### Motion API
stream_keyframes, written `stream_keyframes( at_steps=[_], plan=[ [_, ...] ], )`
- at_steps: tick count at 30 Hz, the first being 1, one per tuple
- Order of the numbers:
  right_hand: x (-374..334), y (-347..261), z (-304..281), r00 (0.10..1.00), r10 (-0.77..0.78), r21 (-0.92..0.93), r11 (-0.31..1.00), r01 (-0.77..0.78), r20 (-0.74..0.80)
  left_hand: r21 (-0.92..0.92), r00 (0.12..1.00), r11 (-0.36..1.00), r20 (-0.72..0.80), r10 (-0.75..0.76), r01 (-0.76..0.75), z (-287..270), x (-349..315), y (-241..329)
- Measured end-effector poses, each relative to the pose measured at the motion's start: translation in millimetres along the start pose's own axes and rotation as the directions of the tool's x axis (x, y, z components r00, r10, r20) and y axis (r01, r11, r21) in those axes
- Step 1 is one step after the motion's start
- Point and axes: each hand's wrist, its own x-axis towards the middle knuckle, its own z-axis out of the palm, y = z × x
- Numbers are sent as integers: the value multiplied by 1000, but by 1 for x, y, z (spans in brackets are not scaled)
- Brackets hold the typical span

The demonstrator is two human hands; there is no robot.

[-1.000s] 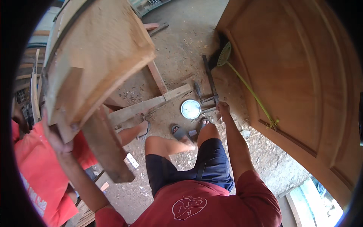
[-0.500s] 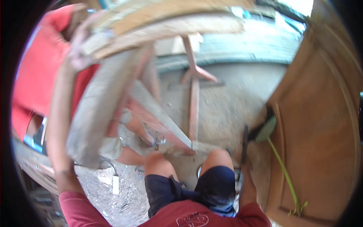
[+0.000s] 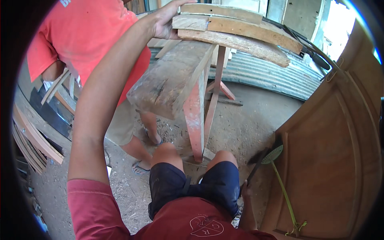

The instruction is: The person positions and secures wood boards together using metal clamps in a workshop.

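Note:
My left hand (image 3: 165, 22) reaches up and grips the near-left end of a stack of wooden pieces: a top strip (image 3: 224, 13), a middle piece (image 3: 256, 31) and a rough-edged lower piece (image 3: 236, 45). The stack lies across a thick, worn wooden beam (image 3: 172, 74) on pinkish legs; I cannot tell whether it rests there. Low beside my right thigh, my right hand (image 3: 246, 190) is closed on a thin dark handle (image 3: 253, 174). Its far end is a dark, bristly-looking shape beside the door; the exact kind is unclear.
A brown panelled door (image 3: 320, 160) leans at the right, with a green perforated paddle (image 3: 273, 154) on a long stem against it. A person in a red shirt (image 3: 88, 44) stands at the left. Corrugated sheets (image 3: 272, 76) lie behind; curved wood strips (image 3: 38, 134) lie far left.
My view has shifted left and steadied. The wood stack appears farther right, with my left hand still on its end. My right hand still holds the dark handle, now tilted.

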Motion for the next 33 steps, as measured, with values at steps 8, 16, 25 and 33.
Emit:
stream_keyframes(
  at_steps=[8, 16, 25, 33],
  plan=[
    [-56, -41, -8, 875, -178, -245, 967, 71, -450, 53, 999, 998, 20, 31, -32, 18, 7, 12],
    [-63, -25, -25, 771, -412, -458, 871, 177, -486, 171, 997, 983, -29, 71, -65, 28, 1, 13],
    [-51, -12, -28, 794, -362, -350, 915, 202, -489, 371, 986, 929, -155, 58, 4, 18, -7, 22],
    [-27, -12, -39, 759, -315, -281, 943, 180, -570, 683, 970, 728, -210, 119, 58, 22, -28, 38]
  ],
)
